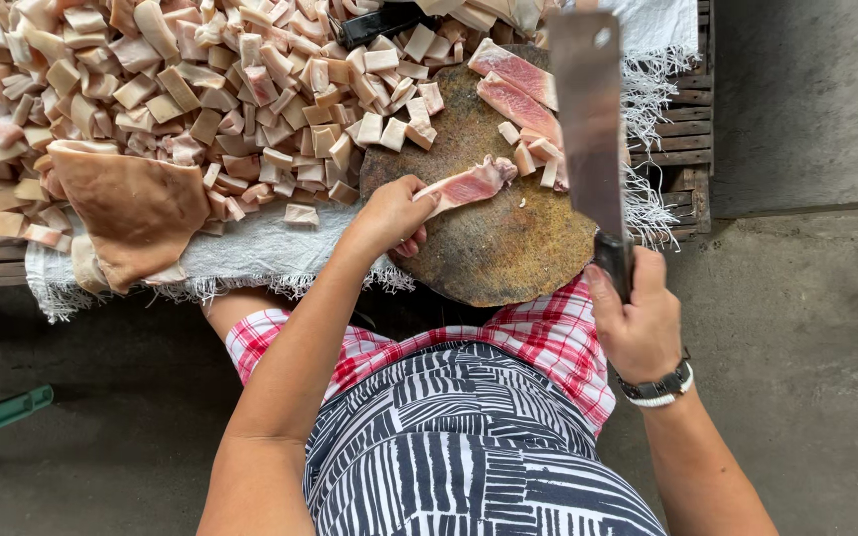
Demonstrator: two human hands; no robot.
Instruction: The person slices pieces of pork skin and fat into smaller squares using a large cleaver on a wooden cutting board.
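I logged positions against the round, stained wooden chopping block [494,243]. My left hand [386,213] lay on its near-left part, fingers pinching one end of a long pink-and-cream strip of pork skin [469,185]. My right hand [638,318], off the block's right edge, was wrapped tight round the handle of a broad steel cleaver [588,119], blade raised. Judged partly done: a large heap of pale cut cubes [201,79] lay left of the block; two slabs [518,89] and a tan skin sheet [131,208] remained uncut.
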